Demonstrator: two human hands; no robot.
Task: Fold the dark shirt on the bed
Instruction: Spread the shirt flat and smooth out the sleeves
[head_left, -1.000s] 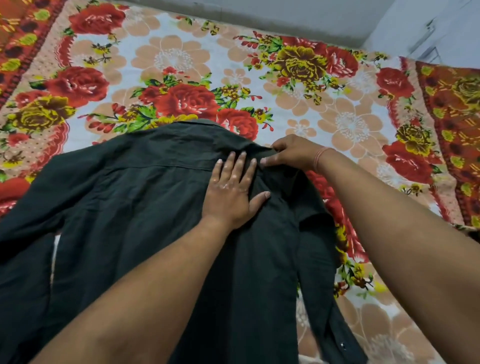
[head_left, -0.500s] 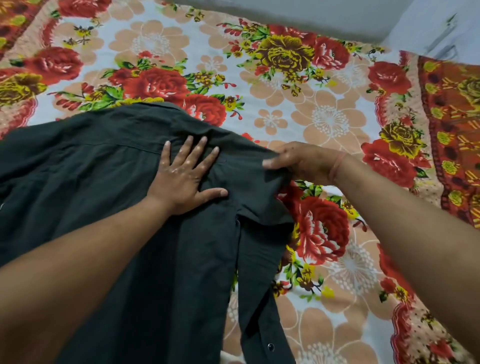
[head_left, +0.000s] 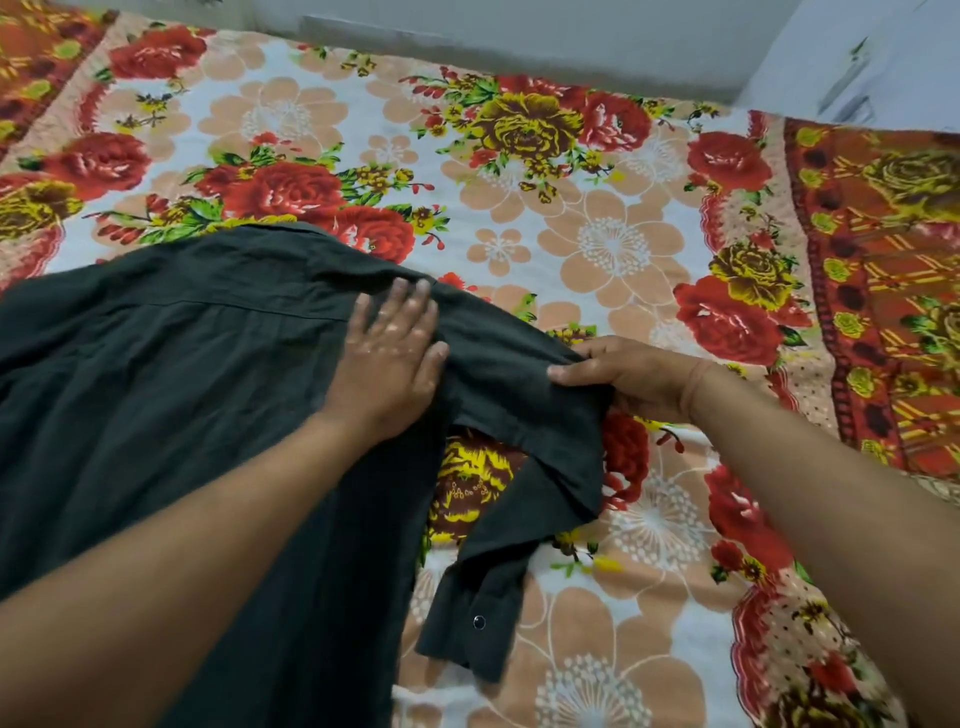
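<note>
The dark shirt (head_left: 171, 374) lies back-up across the left half of the bed (head_left: 597, 234), its collar toward the far side. My left hand (head_left: 389, 358) presses flat on the shirt near its right shoulder, fingers spread. My right hand (head_left: 628, 376) pinches the upper part of the right sleeve (head_left: 524, 410) and holds it out to the right, lifted off the sheet. The rest of that sleeve droops down and its buttoned cuff (head_left: 475, 623) rests on the sheet. The shirt's left side runs out of view.
The bed is covered by a floral sheet with red roses and peach flowers. A grey wall (head_left: 519, 36) runs along the far edge, and a pale wall or door (head_left: 857, 57) stands at the far right. An orange patterned border (head_left: 883, 260) marks the sheet's right side.
My right hand has pulled the right sleeve outward to the right and raised it, so the sleeve now stands away from the shirt's body. My left hand stays pressed near the shoulder.
</note>
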